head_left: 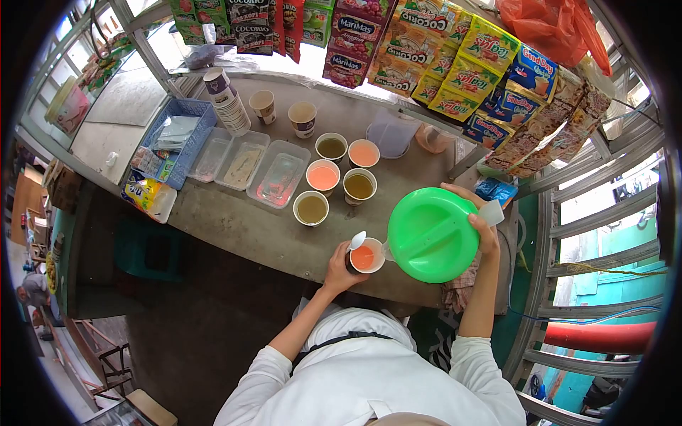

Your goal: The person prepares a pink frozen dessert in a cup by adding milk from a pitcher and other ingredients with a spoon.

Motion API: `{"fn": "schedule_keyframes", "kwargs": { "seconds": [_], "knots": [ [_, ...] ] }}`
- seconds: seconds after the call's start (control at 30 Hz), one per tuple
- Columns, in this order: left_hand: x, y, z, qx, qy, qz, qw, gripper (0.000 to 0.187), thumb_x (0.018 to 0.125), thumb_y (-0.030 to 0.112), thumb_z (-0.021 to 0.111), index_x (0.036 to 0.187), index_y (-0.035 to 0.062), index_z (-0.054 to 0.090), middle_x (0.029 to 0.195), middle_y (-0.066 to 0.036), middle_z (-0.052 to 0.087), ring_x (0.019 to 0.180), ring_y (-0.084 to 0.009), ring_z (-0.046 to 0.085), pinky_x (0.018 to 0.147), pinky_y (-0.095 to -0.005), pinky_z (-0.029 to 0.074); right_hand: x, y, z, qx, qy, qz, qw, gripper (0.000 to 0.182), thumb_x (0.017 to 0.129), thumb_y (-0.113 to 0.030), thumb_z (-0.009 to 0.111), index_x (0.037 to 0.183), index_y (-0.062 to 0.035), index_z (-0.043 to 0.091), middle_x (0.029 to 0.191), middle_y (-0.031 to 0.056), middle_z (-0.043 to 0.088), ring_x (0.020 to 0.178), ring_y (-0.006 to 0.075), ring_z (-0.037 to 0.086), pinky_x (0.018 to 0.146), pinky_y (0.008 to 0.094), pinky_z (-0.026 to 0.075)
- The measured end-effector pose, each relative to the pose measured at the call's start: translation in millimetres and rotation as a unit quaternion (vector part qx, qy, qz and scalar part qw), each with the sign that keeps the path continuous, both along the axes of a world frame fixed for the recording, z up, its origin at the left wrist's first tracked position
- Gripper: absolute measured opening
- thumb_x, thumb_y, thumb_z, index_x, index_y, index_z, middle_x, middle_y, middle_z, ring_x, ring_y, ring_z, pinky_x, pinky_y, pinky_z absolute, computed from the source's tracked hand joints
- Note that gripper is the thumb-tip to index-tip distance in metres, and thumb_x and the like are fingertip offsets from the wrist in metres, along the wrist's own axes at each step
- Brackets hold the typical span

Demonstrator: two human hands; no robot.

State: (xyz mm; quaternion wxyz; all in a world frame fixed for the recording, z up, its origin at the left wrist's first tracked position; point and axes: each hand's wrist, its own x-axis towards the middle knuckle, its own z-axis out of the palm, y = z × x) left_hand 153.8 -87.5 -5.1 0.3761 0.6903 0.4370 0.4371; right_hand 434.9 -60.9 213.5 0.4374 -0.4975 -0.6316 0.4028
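Note:
My left hand point(341, 273) is wrapped round a paper cup point(374, 265) with pink-orange drink in it, near the counter's front edge. A white plastic spoon point(357, 240) sticks up by the cup's rim, close to my left fingers. In my right hand point(483, 226) is a pitcher with a bright green lid point(433, 238), gripped on its handle side. Its clear spout meets the cup's right rim. Behind the cup stand several filled cups: two with pink drink point(323, 177) and three with olive-green drink point(311, 209). The pitcher's body is mostly hidden under its lid.
Clear plastic tubs point(278, 174) and a blue basket point(202, 113) stand on the left of the counter point(234, 224). Behind them are stacked paper cups point(231, 106). A translucent container point(392, 135) sits at the back. Drink sachets point(485, 60) hang above.

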Motion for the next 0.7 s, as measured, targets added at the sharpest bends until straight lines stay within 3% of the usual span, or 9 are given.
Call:
{"fn": "schedule_keyframes", "kwargs": {
  "seconds": [0.4,0.7],
  "knots": [
    [-0.4,0.2,-1.4,-0.005,-0.004,-0.005,1.000,0.087,0.046,0.011,0.085,0.122,0.0028,0.045,0.111,-0.012,0.054,0.087,-0.0258,0.058,0.071,-0.0329,0.049,-2.9,-1.2,4.2,-0.014,0.041,0.004,0.999,0.072,0.076,-0.047,0.050,0.123,0.0069,0.054,0.126,0.0210,0.055,0.117,0.0299,0.052,0.101,0.0376,0.036],
    [-0.1,0.9,1.8,-0.002,-0.009,-0.008,1.000,0.085,0.048,0.011,0.085,0.122,0.0026,0.046,0.112,-0.012,0.054,0.090,-0.0257,0.059,0.072,-0.0323,0.049,-1.2,1.0,-0.3,0.011,-0.022,0.005,1.000,0.071,0.077,-0.048,0.047,0.122,0.0060,0.056,0.126,0.0207,0.056,0.118,0.0312,0.051,0.102,0.0395,0.034]
  ]
}}
